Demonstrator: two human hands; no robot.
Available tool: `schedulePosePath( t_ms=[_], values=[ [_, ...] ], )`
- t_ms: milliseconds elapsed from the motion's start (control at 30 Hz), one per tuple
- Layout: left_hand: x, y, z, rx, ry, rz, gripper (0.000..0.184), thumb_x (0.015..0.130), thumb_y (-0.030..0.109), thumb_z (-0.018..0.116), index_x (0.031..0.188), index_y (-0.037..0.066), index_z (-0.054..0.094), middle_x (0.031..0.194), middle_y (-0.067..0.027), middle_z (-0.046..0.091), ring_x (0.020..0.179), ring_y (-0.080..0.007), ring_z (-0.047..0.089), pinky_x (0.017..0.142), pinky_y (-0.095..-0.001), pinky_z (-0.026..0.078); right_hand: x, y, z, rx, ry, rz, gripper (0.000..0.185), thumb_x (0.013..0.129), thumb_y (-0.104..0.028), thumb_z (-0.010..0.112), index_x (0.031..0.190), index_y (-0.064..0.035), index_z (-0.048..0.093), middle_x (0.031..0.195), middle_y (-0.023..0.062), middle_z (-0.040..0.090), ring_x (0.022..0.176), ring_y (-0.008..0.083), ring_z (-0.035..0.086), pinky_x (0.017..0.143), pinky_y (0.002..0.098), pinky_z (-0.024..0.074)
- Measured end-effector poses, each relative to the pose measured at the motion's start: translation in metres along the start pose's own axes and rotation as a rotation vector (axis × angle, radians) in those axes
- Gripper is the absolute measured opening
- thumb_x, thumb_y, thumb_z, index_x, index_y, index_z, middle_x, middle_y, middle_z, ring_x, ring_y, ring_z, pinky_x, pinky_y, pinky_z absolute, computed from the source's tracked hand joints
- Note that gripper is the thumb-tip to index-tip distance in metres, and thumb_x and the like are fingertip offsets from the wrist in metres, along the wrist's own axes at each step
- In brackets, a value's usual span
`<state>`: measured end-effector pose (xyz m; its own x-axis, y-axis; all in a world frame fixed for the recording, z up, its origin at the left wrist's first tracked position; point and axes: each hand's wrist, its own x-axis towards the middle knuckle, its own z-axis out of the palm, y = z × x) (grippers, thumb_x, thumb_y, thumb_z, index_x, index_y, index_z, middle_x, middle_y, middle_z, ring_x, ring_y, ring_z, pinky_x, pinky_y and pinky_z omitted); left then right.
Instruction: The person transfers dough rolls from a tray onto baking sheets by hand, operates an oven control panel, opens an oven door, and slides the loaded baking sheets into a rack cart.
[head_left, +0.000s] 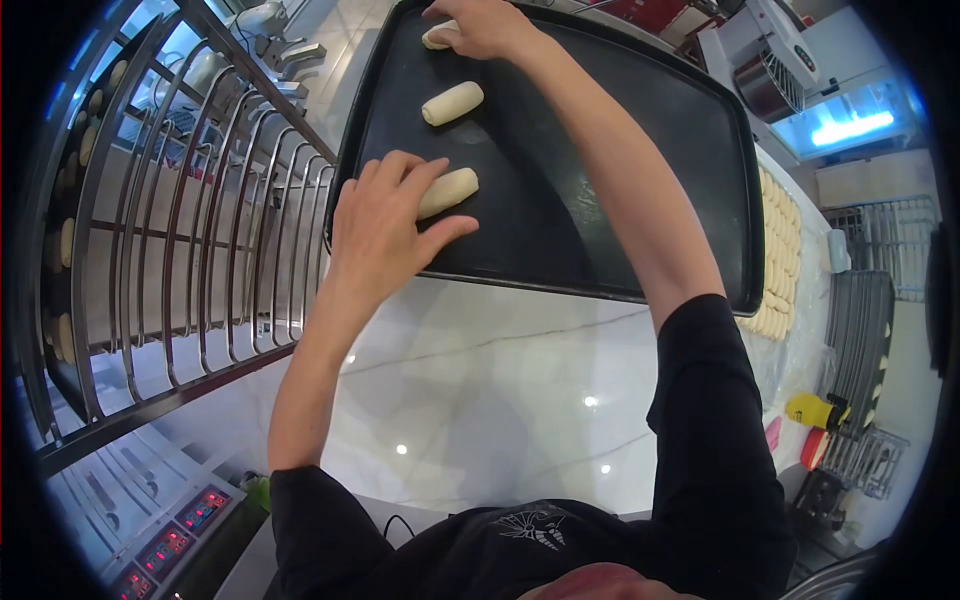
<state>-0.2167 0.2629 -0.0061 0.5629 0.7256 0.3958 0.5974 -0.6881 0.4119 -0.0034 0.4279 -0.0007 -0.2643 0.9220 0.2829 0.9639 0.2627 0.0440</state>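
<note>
Three rolls (452,104): lay one beyond another on the left part of the dark tray (700,130), with the pale surface (500,400) showing past its near edge.
Left hand (375,225): curved about the near roll (452,192), fingers and thumb spread wide, the thumb apart from it.
Right hand (487,28): rested at the far roll (438,36); whether its fingers gripped, I could not tell.
Feel of the rolls: seemed light, soft and easily dented, likelier tacky than slippery.
Grip on a roll: looked best along both long sides, lightly and evenly, sparing the ends.
Hidden parts: the left hand covered one end of the near roll; the upper edge of view apparently cut off part of the right hand, which also covered some of the far roll.
</note>
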Motion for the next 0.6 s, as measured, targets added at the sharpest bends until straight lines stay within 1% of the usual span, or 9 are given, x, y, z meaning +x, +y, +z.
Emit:
schedulePosePath(
  t_ms=[33, 67, 167, 200, 300, 333, 433, 500, 600],
  values=[
    [-0.003, 0.003, -0.005, 0.006, 0.001, -0.002, 0.051, 0.071, 0.031, 0.082, 0.113, 0.006, 0.066, 0.098, -0.0068, 0.060, 0.089, -0.0258, 0.058, 0.072, -0.0364, 0.045, 0.005, -0.001, 0.007, -0.090, 0.076, -0.011, 0.050, 0.087, -0.043, 0.065, 0.121, -0.0068, 0.060, 0.103, 0.0171, 0.065, 0.095, 0.0309, 0.063, 0.085, 0.0421, 0.0513],
    [-0.008, 0.007, -0.011, -0.023, 0.029, 0.001, 0.051, 0.070, 0.030, 0.082, 0.112, 0.006, 0.067, 0.099, -0.0067, 0.061, 0.089, -0.0258, 0.058, 0.072, -0.0362, 0.044, 0.010, -0.001, 0.013, -0.086, 0.078, -0.015, 0.050, 0.087, -0.043, 0.065, 0.121, -0.0068, 0.060, 0.103, 0.0171, 0.065, 0.095, 0.0309, 0.063, 0.085, 0.0421, 0.0513],
    [-0.030, 0.017, -0.026, -0.087, 0.087, 0.002, 0.052, 0.068, 0.029, 0.084, 0.112, 0.006, 0.067, 0.101, -0.0065, 0.062, 0.089, -0.0258, 0.059, 0.072, -0.0359, 0.044, 0.021, 0.002, 0.034, 0.137, -0.116, 0.108, 0.042, 0.082, -0.028, 0.070, 0.123, -0.0267, 0.063, 0.124, 0.0082, 0.061, 0.117, 0.0302, 0.057, 0.097, 0.0453, 0.0491],
    [-0.040, 0.021, -0.030, -0.125, 0.105, 0.004, 0.052, 0.067, 0.028, 0.084, 0.111, 0.006, 0.067, 0.102, -0.0070, 0.063, 0.089, -0.0259, 0.059, 0.073, -0.0357, 0.044, 0.023, 0.004, 0.037, 0.135, -0.118, 0.101, 0.042, 0.082, -0.028, 0.070, 0.123, -0.0267, 0.063, 0.124, 0.0082, 0.061, 0.117, 0.0302, 0.057, 0.097, 0.0453, 0.0491],
    [-0.074, 0.035, -0.046, -0.198, 0.149, 0.016, 0.052, 0.065, 0.026, 0.085, 0.110, 0.006, 0.067, 0.104, -0.0078, 0.064, 0.090, -0.0261, 0.059, 0.073, -0.0353, 0.044, 0.022, 0.013, 0.039, 0.148, -0.131, 0.028, 0.044, 0.082, -0.030, 0.069, 0.125, -0.0243, 0.061, 0.121, 0.0086, 0.062, 0.115, 0.0304, 0.058, 0.097, 0.0454, 0.0494],
    [-0.087, 0.040, -0.049, -0.244, 0.111, -0.041, 0.050, 0.065, 0.019, 0.084, 0.110, 0.005, 0.067, 0.106, -0.0113, 0.063, 0.094, -0.0289, 0.060, 0.078, -0.0357, 0.047, 0.018, 0.013, 0.041, 0.142, -0.126, 0.023, 0.044, 0.082, -0.030, 0.069, 0.125, -0.0243, 0.061, 0.121, 0.0086, 0.062, 0.115, 0.0304, 0.058, 0.097, 0.0454, 0.0494],
    [-0.120, 0.053, -0.055, -0.315, 0.076, -0.133, 0.049, 0.064, 0.012, 0.083, 0.109, 0.004, 0.067, 0.107, -0.0145, 0.063, 0.097, -0.0317, 0.061, 0.082, -0.0364, 0.050, 0.000, 0.011, 0.042, 0.238, 0.301, -0.058, 0.044, 0.082, -0.026, 0.069, 0.126, -0.0196, 0.060, 0.118, 0.0096, 0.063, 0.113, 0.0313, 0.058, 0.096, 0.0446, 0.0489],
    [-0.144, 0.060, -0.057, -0.369, 0.069, -0.216, 0.047, 0.064, 0.009, 0.082, 0.108, 0.004, 0.067, 0.106, -0.0142, 0.063, 0.094, -0.0318, 0.061, 0.081, -0.0368, 0.051, -0.034, -0.003, 0.013, 0.310, 0.306, -0.054, 0.045, 0.085, -0.022, 0.067, 0.128, -0.0163, 0.058, 0.122, 0.0100, 0.062, 0.113, 0.0321, 0.057, 0.097, 0.0430, 0.0473],
    [-0.182, 0.067, -0.053, -0.360, -0.063, -0.351, 0.047, 0.071, 0.020, 0.081, 0.113, 0.006, 0.065, 0.108, -0.0118, 0.064, 0.094, -0.0293, 0.061, 0.078, -0.0371, 0.048, -0.122, -0.044, -0.054, 0.482, 0.292, 0.008, 0.041, 0.086, -0.016, 0.066, 0.126, -0.0086, 0.058, 0.123, 0.0126, 0.062, 0.114, 0.0316, 0.057, 0.098, 0.0399, 0.0457]
  ],
)
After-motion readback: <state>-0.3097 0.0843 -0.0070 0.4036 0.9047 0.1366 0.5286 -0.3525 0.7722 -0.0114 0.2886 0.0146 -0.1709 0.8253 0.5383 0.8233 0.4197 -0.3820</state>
